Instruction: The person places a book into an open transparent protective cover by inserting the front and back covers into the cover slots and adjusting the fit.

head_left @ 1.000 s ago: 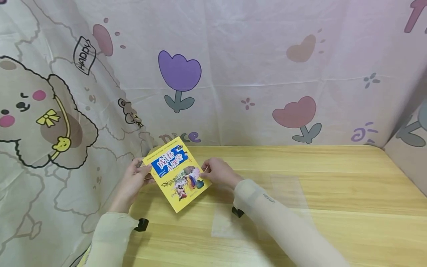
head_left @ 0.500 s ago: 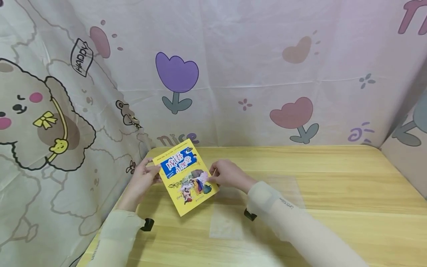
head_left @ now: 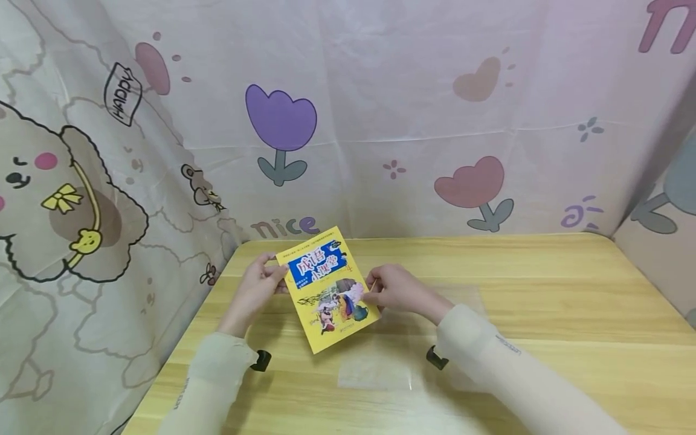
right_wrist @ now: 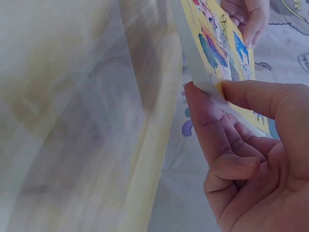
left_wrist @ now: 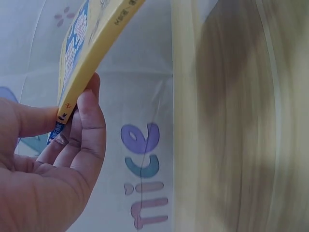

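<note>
A yellow book with a blue title panel and a colourful picture is held up tilted over the table. My left hand grips its left side, thumb on the cover and fingers behind; the left wrist view shows the book's spine between them. On the opposite side my right hand pinches the lower right edge. In the right wrist view the thumb lies on the cover, with the fingers under the white page edges.
A thin transparent plastic sheet lies flat on the wooden table, partly below the right forearm. Behind the table hangs a printed cloth, and another cloth side borders the left.
Both hands have carried the book to the right across the table, with their grips about the same. The head view has shifted slightly.
</note>
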A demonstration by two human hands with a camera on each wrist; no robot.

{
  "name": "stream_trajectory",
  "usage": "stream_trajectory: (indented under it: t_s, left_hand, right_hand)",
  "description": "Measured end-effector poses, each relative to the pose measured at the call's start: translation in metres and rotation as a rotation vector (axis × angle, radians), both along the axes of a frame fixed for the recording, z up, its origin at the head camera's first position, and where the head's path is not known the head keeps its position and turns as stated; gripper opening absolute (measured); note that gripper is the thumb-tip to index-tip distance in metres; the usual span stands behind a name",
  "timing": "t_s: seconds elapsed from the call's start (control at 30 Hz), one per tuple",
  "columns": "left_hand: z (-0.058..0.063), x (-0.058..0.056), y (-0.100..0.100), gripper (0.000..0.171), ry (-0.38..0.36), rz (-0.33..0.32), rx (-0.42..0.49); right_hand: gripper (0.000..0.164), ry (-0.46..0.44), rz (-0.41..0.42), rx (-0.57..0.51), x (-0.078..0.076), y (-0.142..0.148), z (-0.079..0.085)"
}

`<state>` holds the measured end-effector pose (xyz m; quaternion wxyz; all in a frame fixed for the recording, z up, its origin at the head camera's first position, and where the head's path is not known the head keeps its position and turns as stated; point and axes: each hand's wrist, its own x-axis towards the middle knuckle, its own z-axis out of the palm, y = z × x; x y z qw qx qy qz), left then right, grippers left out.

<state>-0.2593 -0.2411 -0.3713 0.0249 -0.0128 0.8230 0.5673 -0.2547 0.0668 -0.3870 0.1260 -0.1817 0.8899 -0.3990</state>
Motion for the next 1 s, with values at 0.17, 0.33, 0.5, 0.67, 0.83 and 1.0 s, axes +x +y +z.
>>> stream_trajectory:
  t_s: [0.17, 0.33, 0.5, 0.67, 0.83, 1.0]
  left_hand:
    - [0.0, -0.003, 0.015, 0.061, 0.006, -0.016, -0.025]
    - [-0.005, -0.005, 0.031, 0.054, 0.02, -0.051, -0.032]
    - [-0.011, -0.006, 0.05, 0.052, -0.015, -0.065, -0.015]
    - [-0.012, -0.011, 0.07, 0.047, -0.038, -0.079, -0.028]
    - [-0.012, -0.013, 0.088, 0.041, -0.039, -0.106, -0.039]
    - [-0.015, -0.015, 0.104, 0.033, -0.033, -0.134, -0.047]
  right_hand:
    - [0.019, -0.028, 0.003, -0.026, 0.007, 0.019, -0.001]
    - [0.02, -0.069, -0.021, -0.043, 0.016, 0.036, -0.003]
    - [0.02, -0.089, -0.039, -0.061, 0.026, 0.056, -0.005]
    - [0.02, -0.098, -0.051, -0.064, 0.036, 0.075, -0.006]
    - [0.021, -0.122, -0.077, -0.057, 0.044, 0.091, -0.007]
    - [0.021, -0.11, -0.062, -0.069, 0.05, 0.105, -0.013]
